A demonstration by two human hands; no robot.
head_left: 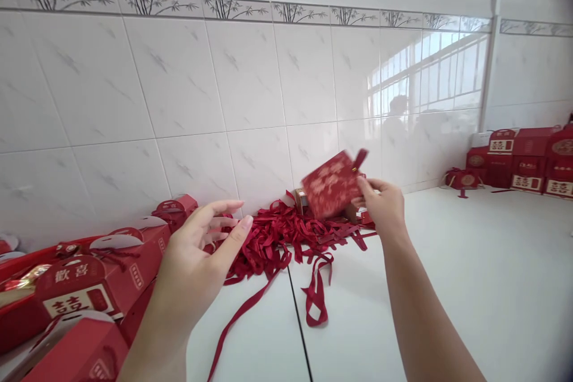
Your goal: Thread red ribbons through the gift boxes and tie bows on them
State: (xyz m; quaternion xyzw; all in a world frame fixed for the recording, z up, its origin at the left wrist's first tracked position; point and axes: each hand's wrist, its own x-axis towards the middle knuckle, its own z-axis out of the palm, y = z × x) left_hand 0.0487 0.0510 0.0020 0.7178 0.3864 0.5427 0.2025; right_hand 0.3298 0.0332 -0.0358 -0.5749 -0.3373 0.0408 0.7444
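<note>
My right hand [382, 206] is closed on a flat red patterned box [332, 184], lifted above a heap of red ribbons [286, 233] by the tiled wall. The box is blurred by motion. My left hand [203, 250] hovers open at the left of the heap, fingers spread and curved, holding nothing. It hangs just above and to the right of several assembled red gift boxes [85, 286] with white labels. One loose ribbon [317, 295] trails toward me on the white floor.
A white tiled wall [250, 89] runs along the back. More red gift boxes [523, 164] are stacked in the far right corner. A dark floor joint [298, 322] runs toward me between white floor tiles. A small brown box [301, 198] sits behind the ribbons.
</note>
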